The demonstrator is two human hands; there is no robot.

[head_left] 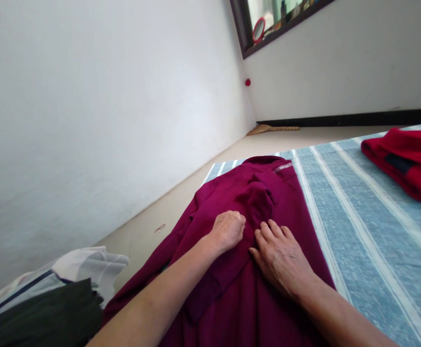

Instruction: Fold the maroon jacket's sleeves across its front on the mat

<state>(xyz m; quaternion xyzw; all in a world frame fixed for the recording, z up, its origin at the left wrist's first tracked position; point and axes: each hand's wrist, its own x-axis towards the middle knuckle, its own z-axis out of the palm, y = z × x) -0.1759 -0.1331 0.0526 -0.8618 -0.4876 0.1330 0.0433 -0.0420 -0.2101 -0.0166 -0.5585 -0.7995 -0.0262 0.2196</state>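
Observation:
A maroon long-sleeved sports top [228, 193] lies spread along the edge of the bed, with small pale lettering near its far end. One sleeve is laid across its body, and its cuff [203, 296] shows near my left forearm. My left hand [228, 229] is closed in a fist on the sleeve, its fingertips curled into the cloth and partly hidden. Just to the right, my right hand [277, 253] rests flat on the top with its fingers stretched out. Bunched folds of fabric rise just beyond both hands.
Blue striped bedding [344, 207] extends to the right, with a folded red garment [409, 161] on it. Piled clothes [44, 308] sit at lower left. A white wall [116, 96] rises beyond the floor strip [138, 236]. A broom-like object [271, 128] lies by the far wall.

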